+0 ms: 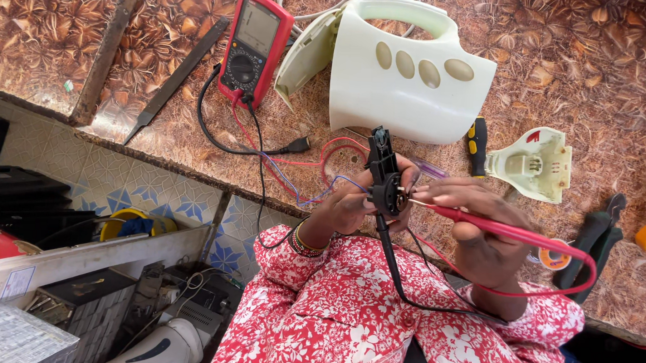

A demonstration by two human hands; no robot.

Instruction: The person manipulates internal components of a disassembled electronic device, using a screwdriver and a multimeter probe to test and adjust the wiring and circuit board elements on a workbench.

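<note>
My left hand (347, 207) grips the black switch part (386, 184) above the tabletop (570, 61) — my right hand (471, 230) pinches the red probe (493, 227), tip touching it, kettle (405, 70) just beyond.

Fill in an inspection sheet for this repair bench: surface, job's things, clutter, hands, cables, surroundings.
Surface: brown leaf-patterned worktop, worn along its front edge.
Job's things: small black switch part held up; red probe touching it; black probe below it; red multimeter lying on the top.
Clutter: cream kettle body on its side, kettle base piece, flat file, yellow-black screwdriver, dark pliers.
Hands: left hand grips the switch part; right hand holds the red probe.
Cables: red and black test leads loop from the multimeter across the top.
Surroundings: blue-patterned tiles under the bench, boxes of equipment below.
</note>
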